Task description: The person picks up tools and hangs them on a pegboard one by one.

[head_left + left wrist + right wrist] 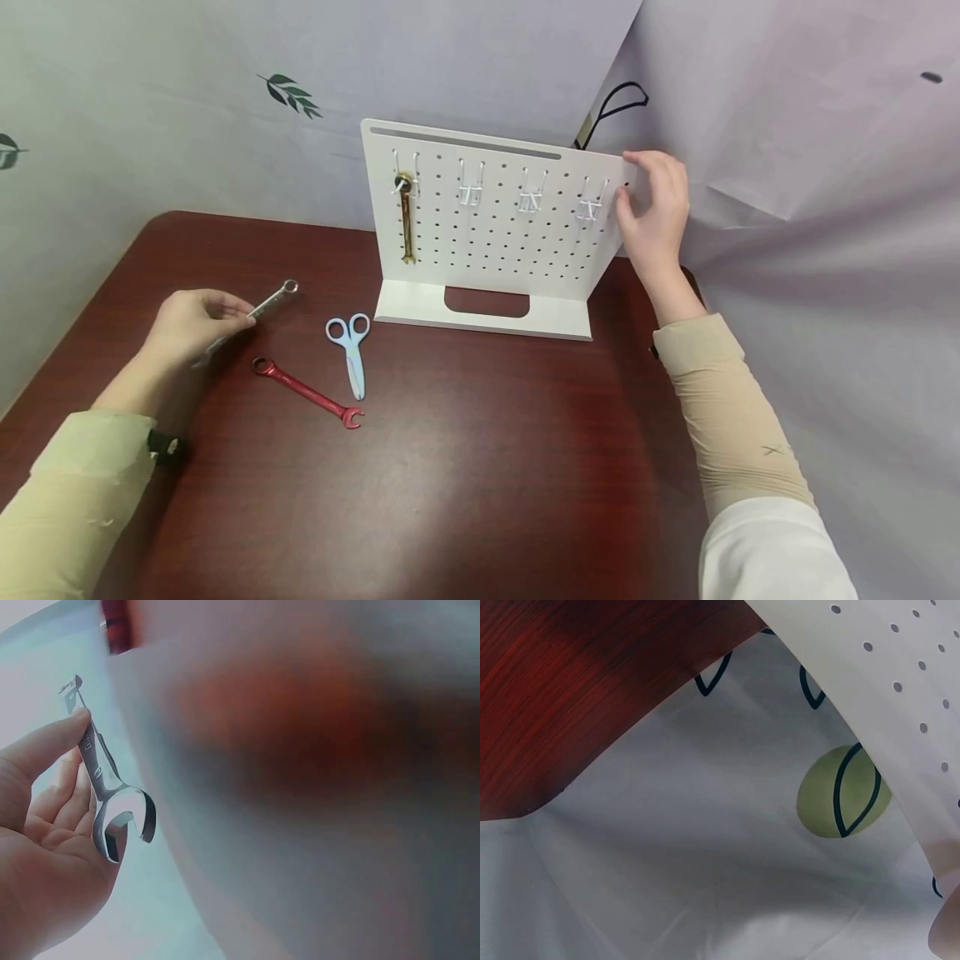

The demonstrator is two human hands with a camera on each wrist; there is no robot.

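My left hand pinches a silver combination wrench between thumb and fingers, over the left side of the table. In the left wrist view the open jaw end of that wrench points toward the camera, and its ring end is farther off. With my right hand I grip the upper right corner of a white pegboard, thumb on its front face. A brass-coloured wrench hangs by its ring from the leftmost hook of the board. Only a fingertip of the right hand shows in the right wrist view.
Blue-handled scissors and a red combination wrench lie on the dark red table, left of centre. Three more white hooks sit along the board. Behind stands a pale curtain with leaf prints; a black loop shows behind the board.
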